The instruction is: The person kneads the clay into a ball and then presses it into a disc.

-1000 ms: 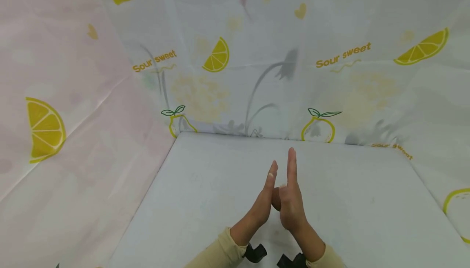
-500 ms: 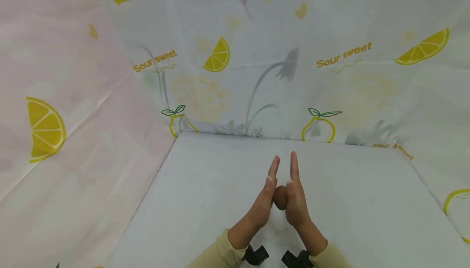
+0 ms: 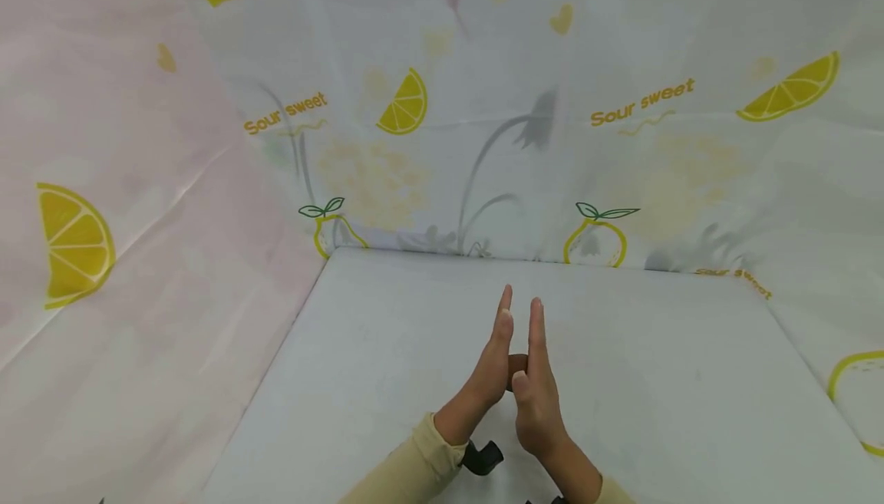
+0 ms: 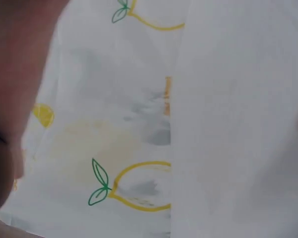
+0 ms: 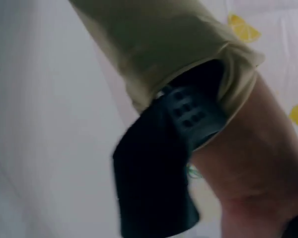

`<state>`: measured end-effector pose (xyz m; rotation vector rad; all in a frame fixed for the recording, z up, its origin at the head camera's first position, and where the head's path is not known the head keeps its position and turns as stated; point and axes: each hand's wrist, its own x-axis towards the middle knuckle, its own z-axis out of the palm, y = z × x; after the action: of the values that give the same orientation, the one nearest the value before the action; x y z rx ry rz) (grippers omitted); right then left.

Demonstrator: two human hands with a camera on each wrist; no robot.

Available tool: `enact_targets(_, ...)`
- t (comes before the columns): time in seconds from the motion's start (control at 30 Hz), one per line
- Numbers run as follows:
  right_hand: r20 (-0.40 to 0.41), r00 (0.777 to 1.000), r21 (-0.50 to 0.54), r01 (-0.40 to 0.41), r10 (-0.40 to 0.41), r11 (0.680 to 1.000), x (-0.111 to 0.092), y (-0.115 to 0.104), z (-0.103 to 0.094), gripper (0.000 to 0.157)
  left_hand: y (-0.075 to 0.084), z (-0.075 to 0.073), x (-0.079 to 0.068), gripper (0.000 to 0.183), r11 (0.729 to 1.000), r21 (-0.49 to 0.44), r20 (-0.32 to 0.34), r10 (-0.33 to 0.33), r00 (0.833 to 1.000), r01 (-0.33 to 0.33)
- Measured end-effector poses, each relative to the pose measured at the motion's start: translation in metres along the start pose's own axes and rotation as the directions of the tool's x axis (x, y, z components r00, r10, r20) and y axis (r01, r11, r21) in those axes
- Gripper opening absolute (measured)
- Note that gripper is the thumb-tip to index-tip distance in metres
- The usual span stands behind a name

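A brown ball (image 3: 516,373) sits between the two facing palms, mostly covered by them. On its left side my left hand (image 3: 492,366) stands upright with straight fingers, its palm against the ball. From the right my right hand (image 3: 539,396) presses the ball with straight fingers pointing up, set a little lower and nearer. Both hands are raised over the white tabletop (image 3: 400,335). Part of a blurred hand fills the left edge of the left wrist view. The right wrist view shows the other arm's wrist (image 5: 253,144) and beige sleeve (image 5: 154,44).
A black wrist camera mount (image 3: 483,458) hangs under the left cuff. Behind the table rises a white sheet (image 3: 470,166) printed with lemons, and a pinkish sheet (image 3: 138,335) slopes along the left side.
The hands slide against each other: the right hand has come nearer and lower, the left slightly forward. The palms are closer together than half a second ago, hiding more of the ball.
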<state>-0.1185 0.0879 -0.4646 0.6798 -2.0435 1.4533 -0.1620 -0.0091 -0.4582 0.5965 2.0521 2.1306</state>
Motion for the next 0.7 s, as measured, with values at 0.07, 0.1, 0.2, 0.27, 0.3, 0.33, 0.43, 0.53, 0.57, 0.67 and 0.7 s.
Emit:
enact_targets(0.07,-0.008,0.999,-0.001,0.043,-0.043,0.999,0.005,-0.005,-0.001,0.074,-0.006,-0.001,0.0,0.066,1.0,0.004,0.002,-0.018,1.0,0.018)
enact_targets(0.1,-0.013,0.998,0.003,0.057,-0.057,0.998,0.008,-0.007,-0.003,0.075,-0.008,-0.001,-0.001,0.067,1.0,0.007,0.007,-0.025,1.0,0.025)
enact_targets(0.2,-0.026,0.997,0.027,0.066,-0.066,0.997,0.017,-0.01,-0.008,0.075,-0.013,0.001,-0.005,0.069,0.999,0.016,0.036,-0.028,0.999,0.027)
enact_targets(0.27,-0.03,0.999,0.05,0.044,-0.042,0.998,0.023,-0.009,-0.013,0.075,-0.015,0.004,-0.009,0.069,1.0,0.025,0.062,-0.019,0.998,0.017)
enact_targets(0.3,-0.033,0.999,0.055,0.037,-0.035,0.998,0.025,-0.008,-0.015,0.074,-0.015,0.005,-0.011,0.069,0.999,0.031,0.076,-0.016,0.997,0.014)
enact_targets(0.33,-0.034,0.999,0.066,0.026,-0.024,0.997,0.028,-0.006,-0.017,0.072,-0.015,0.006,-0.013,0.069,0.999,0.039,0.09,-0.01,0.996,0.006)
enact_targets(0.43,-0.034,0.999,0.092,-0.014,0.018,0.996,0.034,0.0,-0.024,0.068,-0.012,0.009,-0.019,0.07,0.998,0.054,0.133,0.002,0.991,-0.009)
enact_targets(0.53,-0.02,0.997,0.132,-0.07,0.073,0.989,0.038,0.009,-0.029,0.065,-0.006,0.011,-0.022,0.074,0.999,0.039,0.182,0.022,0.983,-0.029)
enact_targets(0.57,-0.011,0.996,0.142,-0.091,0.094,0.986,0.038,0.013,-0.03,0.064,-0.004,0.01,-0.023,0.075,0.999,0.033,0.194,0.028,0.981,-0.035)
enact_targets(0.67,0.03,0.989,0.172,-0.15,0.147,0.974,0.034,0.021,-0.031,0.064,0.003,0.008,-0.023,0.079,0.998,0.002,0.211,0.055,0.976,-0.057)
enact_targets(0.7,0.046,0.985,0.167,-0.169,0.164,0.971,0.031,0.023,-0.029,0.064,0.006,0.007,-0.023,0.079,0.998,-0.007,0.21,0.064,0.976,-0.064)
